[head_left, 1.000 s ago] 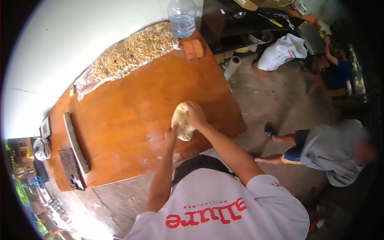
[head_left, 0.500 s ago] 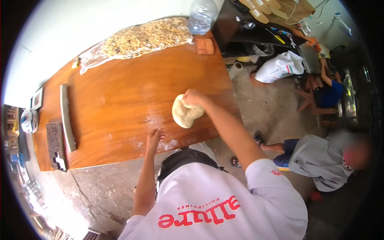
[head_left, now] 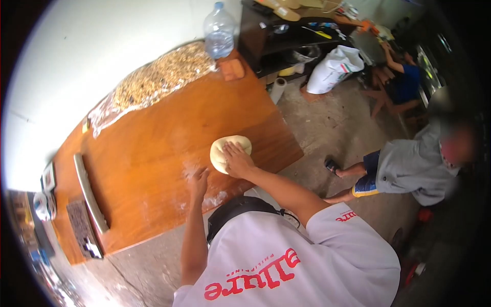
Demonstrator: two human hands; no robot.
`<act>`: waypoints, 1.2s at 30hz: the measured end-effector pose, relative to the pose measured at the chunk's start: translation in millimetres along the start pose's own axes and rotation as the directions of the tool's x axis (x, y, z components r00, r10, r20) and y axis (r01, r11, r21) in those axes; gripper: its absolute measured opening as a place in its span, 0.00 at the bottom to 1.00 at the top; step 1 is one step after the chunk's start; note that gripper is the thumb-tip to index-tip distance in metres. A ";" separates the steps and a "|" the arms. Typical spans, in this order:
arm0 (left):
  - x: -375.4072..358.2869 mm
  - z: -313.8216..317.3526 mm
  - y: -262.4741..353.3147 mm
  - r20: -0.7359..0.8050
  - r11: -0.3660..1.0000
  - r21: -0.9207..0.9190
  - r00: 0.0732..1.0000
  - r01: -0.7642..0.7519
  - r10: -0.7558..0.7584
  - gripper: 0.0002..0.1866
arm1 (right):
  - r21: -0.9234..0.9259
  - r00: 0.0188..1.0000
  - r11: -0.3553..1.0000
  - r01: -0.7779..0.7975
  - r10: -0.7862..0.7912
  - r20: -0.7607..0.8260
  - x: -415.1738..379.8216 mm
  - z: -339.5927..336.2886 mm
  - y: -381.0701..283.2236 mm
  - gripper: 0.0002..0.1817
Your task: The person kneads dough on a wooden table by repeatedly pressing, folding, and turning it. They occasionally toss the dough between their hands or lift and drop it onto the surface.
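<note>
A pale, smooth lump of dough (head_left: 217, 156) lies on the brown wooden table near its front right side. My right hand (head_left: 238, 159) rests on top of it, palm down, with the fingers stretched over the dough and pressing a dent into it. To the left of the dough, my left hand (head_left: 198, 180) is held close over the tabletop with nothing in it, its fingers loosely apart. White flour dusts the wood around that hand and along the front edge.
On the wooden table (head_left: 148, 158) are a plastic-covered tray of chopped brown pieces (head_left: 158, 77), a water bottle (head_left: 220, 38), an orange-brown block (head_left: 232, 69), a long pale bar (head_left: 89, 194) and a dark block (head_left: 82, 225). A person in grey (head_left: 409, 166) stands at right; another (head_left: 406, 82) is farther back.
My right hand has gone from gripping the dough's far edge to lying flat on top of it. The dough looks folded into a rounder lump. The camera view has turned.
</note>
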State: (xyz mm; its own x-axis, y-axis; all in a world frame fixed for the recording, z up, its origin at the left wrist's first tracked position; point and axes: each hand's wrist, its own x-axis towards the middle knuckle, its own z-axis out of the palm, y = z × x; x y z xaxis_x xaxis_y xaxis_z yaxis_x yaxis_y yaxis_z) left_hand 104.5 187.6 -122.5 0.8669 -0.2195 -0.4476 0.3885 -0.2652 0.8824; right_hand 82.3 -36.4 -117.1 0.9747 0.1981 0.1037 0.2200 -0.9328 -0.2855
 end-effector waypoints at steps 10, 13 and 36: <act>40.5 92.7 49.2 0.375 0.368 0.772 0.838 -0.519 0.395 0.35 | 0.943 0.724 -0.177 -0.281 0.606 0.330 2.5 -116.8 73.1 0.21; 35.7 96.2 48.0 0.352 0.327 0.822 0.868 -0.466 0.350 0.40 | 0.997 0.291 -0.050 -0.064 0.955 0.066 -63.8 -124.4 153.7 0.22; 116.2 120.6 76.0 0.290 0.197 0.933 0.953 -0.303 0.091 0.68 | 1.000 0.112 0.022 -0.014 0.994 -0.020 -113.7 -183.9 258.2 0.17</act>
State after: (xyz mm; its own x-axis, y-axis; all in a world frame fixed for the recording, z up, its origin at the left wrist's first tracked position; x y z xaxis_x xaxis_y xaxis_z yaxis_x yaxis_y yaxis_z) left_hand 197.1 28.8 -124.9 0.7705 -0.5056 -0.3883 -0.4774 -0.8612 0.1742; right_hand 20.8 -355.2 -27.4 0.3268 -0.9106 -0.2529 0.0317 0.2780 -0.9601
